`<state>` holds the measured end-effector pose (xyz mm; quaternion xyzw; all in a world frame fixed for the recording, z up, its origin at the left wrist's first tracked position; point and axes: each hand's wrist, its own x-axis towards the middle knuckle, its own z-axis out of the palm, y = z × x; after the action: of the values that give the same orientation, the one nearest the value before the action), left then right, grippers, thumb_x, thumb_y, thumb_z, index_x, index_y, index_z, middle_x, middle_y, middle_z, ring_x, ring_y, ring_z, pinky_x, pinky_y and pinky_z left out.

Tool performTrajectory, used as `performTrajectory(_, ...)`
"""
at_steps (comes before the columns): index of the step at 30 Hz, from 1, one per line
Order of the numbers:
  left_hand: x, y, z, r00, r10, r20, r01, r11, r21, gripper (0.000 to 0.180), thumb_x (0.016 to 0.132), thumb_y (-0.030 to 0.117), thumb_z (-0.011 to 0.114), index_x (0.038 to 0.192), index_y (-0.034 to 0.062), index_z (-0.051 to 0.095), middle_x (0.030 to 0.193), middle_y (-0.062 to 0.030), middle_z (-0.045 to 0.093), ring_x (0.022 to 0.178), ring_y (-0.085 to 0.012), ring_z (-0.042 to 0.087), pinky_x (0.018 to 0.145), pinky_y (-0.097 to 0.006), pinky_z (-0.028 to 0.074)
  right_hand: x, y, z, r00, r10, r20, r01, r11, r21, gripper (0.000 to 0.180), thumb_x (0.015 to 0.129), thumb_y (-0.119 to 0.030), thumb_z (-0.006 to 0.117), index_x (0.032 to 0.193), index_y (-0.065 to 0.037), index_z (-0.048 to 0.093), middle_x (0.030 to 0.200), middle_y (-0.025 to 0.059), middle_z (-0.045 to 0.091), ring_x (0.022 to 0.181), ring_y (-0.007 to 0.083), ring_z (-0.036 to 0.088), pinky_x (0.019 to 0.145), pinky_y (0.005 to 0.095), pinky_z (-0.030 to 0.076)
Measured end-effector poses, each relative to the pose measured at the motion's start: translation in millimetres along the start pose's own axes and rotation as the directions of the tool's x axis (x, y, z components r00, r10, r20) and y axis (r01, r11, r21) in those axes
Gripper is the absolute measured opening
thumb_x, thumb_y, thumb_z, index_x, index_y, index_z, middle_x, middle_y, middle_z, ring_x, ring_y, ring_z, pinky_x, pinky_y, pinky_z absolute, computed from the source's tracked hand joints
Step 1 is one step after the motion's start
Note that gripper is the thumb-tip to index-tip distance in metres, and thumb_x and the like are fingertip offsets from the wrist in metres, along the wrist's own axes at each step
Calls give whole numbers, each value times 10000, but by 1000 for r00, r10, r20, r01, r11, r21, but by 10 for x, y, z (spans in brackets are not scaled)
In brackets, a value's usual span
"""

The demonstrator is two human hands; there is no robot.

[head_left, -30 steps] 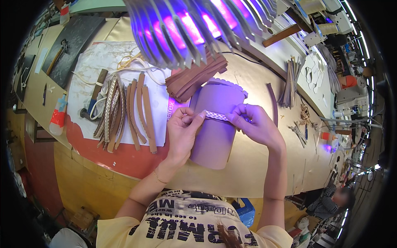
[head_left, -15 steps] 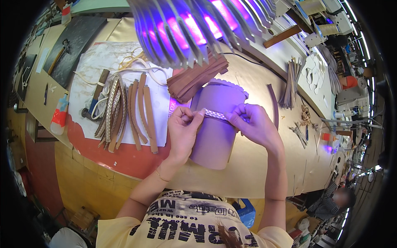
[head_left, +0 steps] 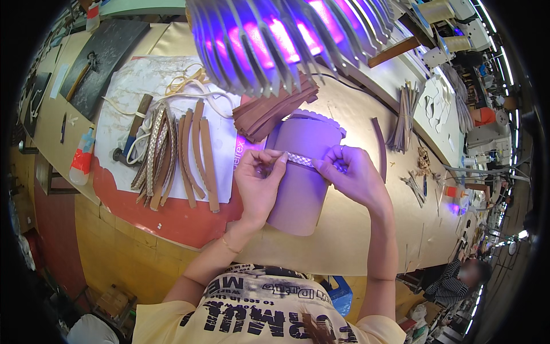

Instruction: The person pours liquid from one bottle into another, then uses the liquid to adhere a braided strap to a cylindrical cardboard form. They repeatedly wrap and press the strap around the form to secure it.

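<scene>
A braided strap (head_left: 300, 160), pale and shiny, is stretched between my hands across a rounded cylinder-shaped form (head_left: 299, 200). My left hand (head_left: 260, 178) pinches its left end between thumb and fingers. On the other side, my right hand (head_left: 349, 172) is closed on the right end. Purple light tints the form's upper part and my fingers. Against the form's far left side lies a stack of brown leather strips (head_left: 275, 109).
A ribbed metal lamp (head_left: 286, 43) glowing purple hangs over the far side. To the left are braided straps (head_left: 154, 155), flat brown strips (head_left: 200, 155), a hammer (head_left: 134, 132) and a red-and-white bottle (head_left: 83, 157). A bundle of thin strips (head_left: 404, 117) lies right; a co-worker (head_left: 455, 281) sits beyond.
My left hand has shifted very slightly to the right, still pinching the strap. The whole view has moved a little, and the lamp appears farther right. Both grips stay the same.
</scene>
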<state>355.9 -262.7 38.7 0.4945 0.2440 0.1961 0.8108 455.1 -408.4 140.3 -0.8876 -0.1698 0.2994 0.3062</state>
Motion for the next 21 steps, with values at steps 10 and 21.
performTrajectory(10,-263,272,-82,803,257,537,-553,659,510,587,962,126,575,1470,-66,354,1453,-307,436,1377,-455,401,1123,-461,361,30,55,11,999,-34,-19,35,999,14,270,867,-262,709,792,-3,686,616,54,599,569,122,544,553,292,433)
performTrajectory(21,-220,257,-87,796,172,581,-526,671,523,634,961,151,594,1479,-88,316,1444,-349,418,1320,-478,459,1061,-464,433,-170,225,-101,998,34,52,-41,989,145,308,928,-293,687,871,8,719,606,45,560,563,102,459,536,288,400)
